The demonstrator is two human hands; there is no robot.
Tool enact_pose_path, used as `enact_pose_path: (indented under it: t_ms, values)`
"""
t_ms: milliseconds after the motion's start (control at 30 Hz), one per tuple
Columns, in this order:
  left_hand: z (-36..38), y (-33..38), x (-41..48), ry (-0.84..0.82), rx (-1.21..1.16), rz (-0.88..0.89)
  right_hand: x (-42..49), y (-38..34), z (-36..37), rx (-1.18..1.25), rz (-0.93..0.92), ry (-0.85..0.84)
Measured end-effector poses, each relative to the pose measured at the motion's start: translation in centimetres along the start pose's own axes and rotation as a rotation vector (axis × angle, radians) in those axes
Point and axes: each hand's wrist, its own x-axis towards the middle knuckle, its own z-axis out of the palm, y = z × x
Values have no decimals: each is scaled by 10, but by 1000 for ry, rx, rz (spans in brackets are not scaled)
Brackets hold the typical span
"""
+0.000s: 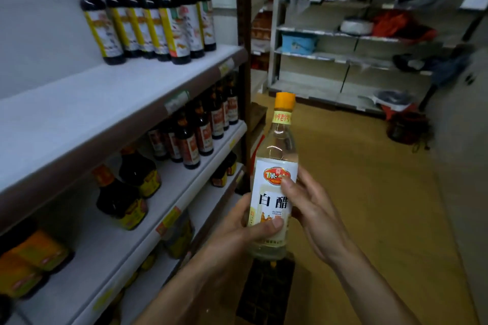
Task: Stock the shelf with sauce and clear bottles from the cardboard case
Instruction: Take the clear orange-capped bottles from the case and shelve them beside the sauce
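Note:
A clear bottle [274, 166] with an orange cap and a white label stands upright in the air, right of the shelves. My left hand [239, 227] grips its lower body, thumb across the label. My right hand [313, 208] holds its right side, with the thumb on the label's red logo. Below the bottle lies the cardboard case [265, 295], its dark divider grid partly showing. Several dark sauce bottles [158, 16] stand in a row at the right end of the top shelf [79, 113].
The middle shelf [148, 208] carries dark sauce bottles [200, 129], squat jugs [120, 198] and orange packs [31, 258]. A brown post [244, 34] ends the shelving. Across the wooden floor [369, 192] stands a metal rack [343, 34] with mixed goods.

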Motion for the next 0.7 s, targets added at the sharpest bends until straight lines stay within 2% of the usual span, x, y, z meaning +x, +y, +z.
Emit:
enact_pose_path:
  t_ms: [400,700]
  values:
    - [-65,71,-65,226,-87,210,42,-63,105,-14,-156,-300]
    - [-146,116,-118,381,-43,343,69,-92,217,-95,-310,-417]
